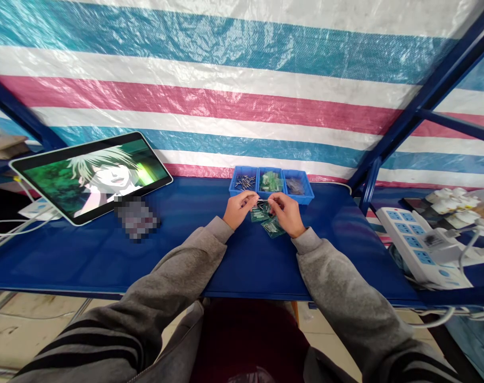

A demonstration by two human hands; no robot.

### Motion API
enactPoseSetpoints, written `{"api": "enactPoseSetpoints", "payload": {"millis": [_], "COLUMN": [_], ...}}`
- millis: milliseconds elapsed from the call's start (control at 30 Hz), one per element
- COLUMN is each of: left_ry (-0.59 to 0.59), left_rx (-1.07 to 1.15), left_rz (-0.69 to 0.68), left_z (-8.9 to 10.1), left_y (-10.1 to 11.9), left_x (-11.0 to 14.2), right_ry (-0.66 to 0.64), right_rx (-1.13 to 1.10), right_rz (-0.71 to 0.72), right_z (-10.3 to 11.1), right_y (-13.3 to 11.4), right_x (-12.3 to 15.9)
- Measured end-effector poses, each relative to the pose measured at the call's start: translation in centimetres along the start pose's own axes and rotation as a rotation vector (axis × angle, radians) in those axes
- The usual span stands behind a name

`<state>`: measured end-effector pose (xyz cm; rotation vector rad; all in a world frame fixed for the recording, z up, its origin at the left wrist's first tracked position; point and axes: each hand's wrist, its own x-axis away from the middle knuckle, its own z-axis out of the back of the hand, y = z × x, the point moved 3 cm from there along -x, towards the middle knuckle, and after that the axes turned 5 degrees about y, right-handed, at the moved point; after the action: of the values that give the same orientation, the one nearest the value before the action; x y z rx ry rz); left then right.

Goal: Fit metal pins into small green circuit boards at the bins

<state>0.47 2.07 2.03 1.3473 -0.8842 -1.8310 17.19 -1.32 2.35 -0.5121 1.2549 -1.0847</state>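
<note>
My left hand [240, 208] and my right hand [286, 213] come close together over the blue table, fingers closed in a pinch. Between their fingertips runs a small, thin, pale piece [263, 200], too small to name. Right below the hands lie small green-tinted plastic packets [273, 227] with slim parts inside. Just beyond my fingers stand three joined blue bins: a left bin [233, 183] with loose metal pin-like parts [245, 182], a middle one with green packets [271, 182], and a right one with greyish clear pieces [295, 186].
A tablet [106, 175] playing a cartoon leans at the left, with a blurred-out object [137, 219] before it. A white power strip [415, 242] with plugs and cables lies at the right. Blue metal posts [372, 183] and a striped tarp [226, 96] bound the blue table [186, 213].
</note>
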Motion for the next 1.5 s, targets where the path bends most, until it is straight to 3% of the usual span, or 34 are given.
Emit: {"api": "enactPoseSetpoints", "payload": {"millis": [400, 733, 1167, 1367, 1500], "left_ry": [0.013, -0.003, 0.1, 0.044, 0.002], "left_rx": [-0.074, -0.057, 0.088, 0.248, 0.123], "left_rz": [-0.06, -0.018, 0.055, 0.077, 0.034], "left_z": [-0.09, -0.01, -0.08, -0.41, -0.27], "left_y": [-0.48, 0.05, -0.38, -0.13, -0.21], "left_x": [-0.03, 0.01, 0.07, 0.07, 0.01], "right_ry": [-0.007, -0.01, -0.022, 0.021, 0.071], "right_rx": [0.047, 0.032, 0.05, 0.066, 0.056], "right_rz": [-0.004, 0.023, 0.035, 0.01, -0.011], "right_z": [-0.01, -0.07, -0.23, -0.12, 0.21], "right_y": [0.18, -0.13, 0.27, 0.32, 0.36], "right_x": [0.02, 0.05, 0.09, 0.04, -0.03]}}
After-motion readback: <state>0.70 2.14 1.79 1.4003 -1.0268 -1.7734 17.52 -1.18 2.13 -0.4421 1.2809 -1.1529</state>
